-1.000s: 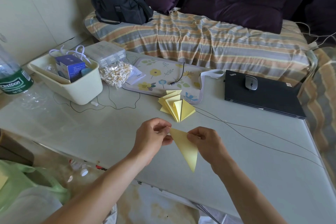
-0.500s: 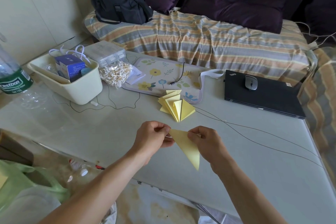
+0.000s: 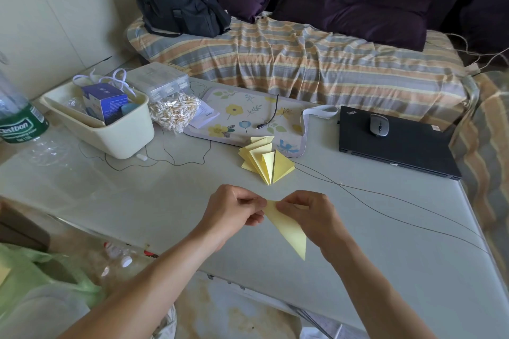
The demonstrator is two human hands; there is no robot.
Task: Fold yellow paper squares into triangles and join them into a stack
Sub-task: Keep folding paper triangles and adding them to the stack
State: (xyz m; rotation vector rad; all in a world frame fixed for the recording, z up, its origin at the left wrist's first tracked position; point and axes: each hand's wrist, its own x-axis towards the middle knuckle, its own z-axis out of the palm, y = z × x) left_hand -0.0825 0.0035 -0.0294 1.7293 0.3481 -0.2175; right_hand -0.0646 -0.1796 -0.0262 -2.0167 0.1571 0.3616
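I hold a folded yellow paper triangle [image 3: 289,228] in the air above the near part of the table [image 3: 137,201], its long tip pointing down and toward me. My left hand [image 3: 234,212] pinches its upper left corner. My right hand [image 3: 308,217] pinches the upper edge from the right, and the two sets of fingertips nearly meet. Farther back on the table sits a fanned stack of joined yellow triangles [image 3: 265,161], touched by neither hand.
A cream tub [image 3: 121,137] with a blue box, a bag of cotton swabs [image 3: 173,111] and a floral mat [image 3: 248,113] lie behind the stack. A closed black laptop [image 3: 396,146] with a mouse sits at right. Thin black cables [image 3: 385,198] cross the table. A green-labelled bottle [image 3: 19,118] stands far left.
My right hand has moved left along the triangle's top edge toward my left hand. The triangle's tip has swung slightly to the right.
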